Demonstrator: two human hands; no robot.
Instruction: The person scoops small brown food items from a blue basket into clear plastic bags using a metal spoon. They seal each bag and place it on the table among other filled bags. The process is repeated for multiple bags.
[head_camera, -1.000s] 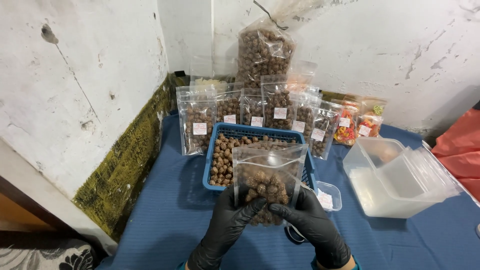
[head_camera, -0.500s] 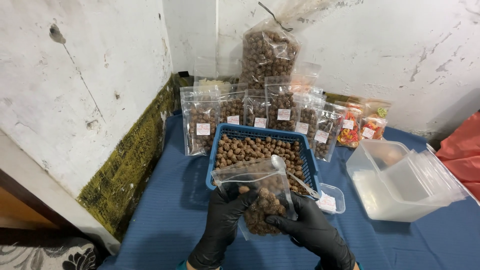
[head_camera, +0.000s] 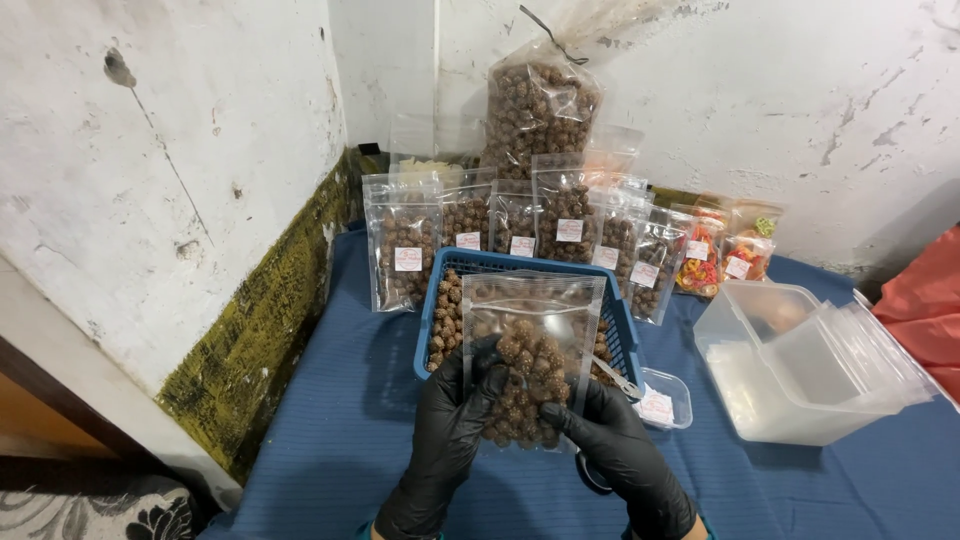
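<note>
Both my hands wear black gloves and hold a clear plastic pouch (head_camera: 530, 340) partly filled with brown knobbly balls. My left hand (head_camera: 450, 430) grips the pouch's lower left side. My right hand (head_camera: 610, 450) grips its lower right corner. The pouch stands upright in front of a blue plastic basket (head_camera: 625, 330) that holds more of the brown balls.
A row of filled labelled pouches (head_camera: 520, 230) leans against the white wall, with a large tied bag of brown balls (head_camera: 540, 110) behind. Pouches of colourful pieces (head_camera: 715, 255) stand at the right. A clear plastic box (head_camera: 810, 370) and a small lidded tub (head_camera: 660, 400) sit on the blue cloth.
The pouch tipped down toward me half a second ago and now stands upright again, held a little lower, with the balls settled at its bottom.
</note>
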